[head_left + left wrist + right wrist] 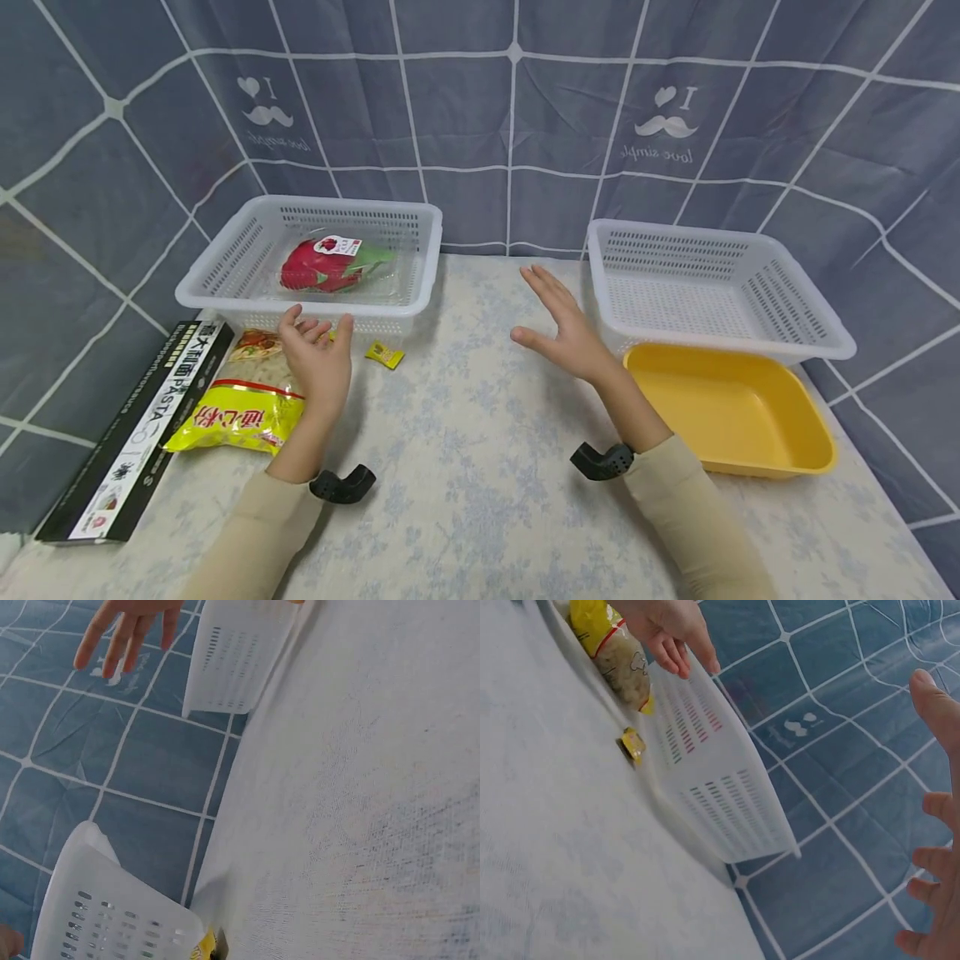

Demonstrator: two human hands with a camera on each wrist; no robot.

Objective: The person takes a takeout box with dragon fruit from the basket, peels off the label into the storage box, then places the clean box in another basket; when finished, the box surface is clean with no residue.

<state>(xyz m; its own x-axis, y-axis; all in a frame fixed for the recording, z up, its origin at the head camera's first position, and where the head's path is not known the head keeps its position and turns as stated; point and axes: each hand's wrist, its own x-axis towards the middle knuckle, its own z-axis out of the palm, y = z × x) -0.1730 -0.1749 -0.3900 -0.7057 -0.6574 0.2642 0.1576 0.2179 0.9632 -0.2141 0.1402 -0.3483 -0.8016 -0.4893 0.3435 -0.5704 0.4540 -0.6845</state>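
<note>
My left hand (pixel 321 362) hovers palm up, fingers loosely bent and holding nothing, just in front of the left white basket (pixel 225 302). In that basket lies a red and green dragon fruit (pixel 318 267) in clear packaging with a white label. Below the hand, partly covered by it, is a yellow bag of macaroni (pixel 240 412). A small yellow packet (pixel 385 355) lies on the table to the hand's right. My right hand (pixel 566 333) is in the air left of the right white basket (pixel 720 333), its fingers extended and thumb spread, holding nothing.
A long black pasta box (pixel 135 433) lies left of the macaroni bag. In front of the right basket, beside my right forearm, stands a yellow plastic tub (pixel 735 462). A blue-grey checked cloth (pixel 472 125) hangs behind the pale patterned table (pixel 465 500).
</note>
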